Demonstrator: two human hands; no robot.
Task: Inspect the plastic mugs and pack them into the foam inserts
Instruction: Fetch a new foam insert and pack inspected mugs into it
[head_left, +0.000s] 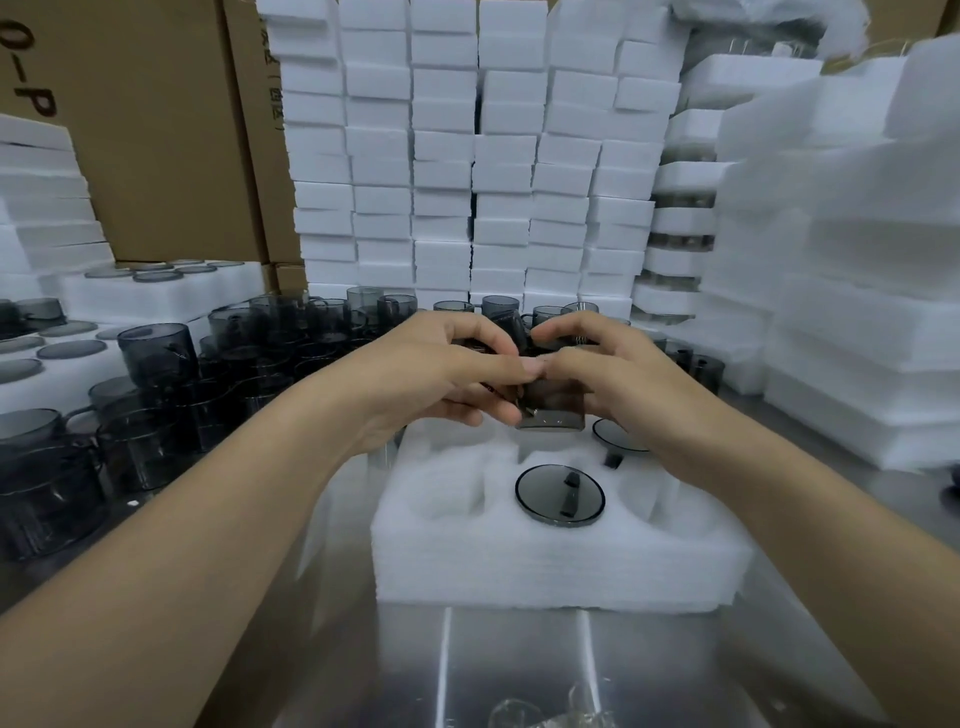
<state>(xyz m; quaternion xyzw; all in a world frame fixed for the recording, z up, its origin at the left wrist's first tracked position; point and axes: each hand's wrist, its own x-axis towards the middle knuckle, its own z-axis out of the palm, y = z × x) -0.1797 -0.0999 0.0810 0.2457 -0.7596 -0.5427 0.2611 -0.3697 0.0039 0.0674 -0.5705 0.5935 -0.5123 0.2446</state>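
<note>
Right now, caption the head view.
Left hand and right hand hold a grey mug over a partly filled foam insert.

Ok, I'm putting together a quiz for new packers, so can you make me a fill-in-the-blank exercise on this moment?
1. The left hand and right hand grip the held mug above the insert, which is made of white ____.
2. Most of the loose mugs are piled on the person's ____ side.
3. The table under the insert is shiny ____.

Missing words: foam; left; metal.
</note>
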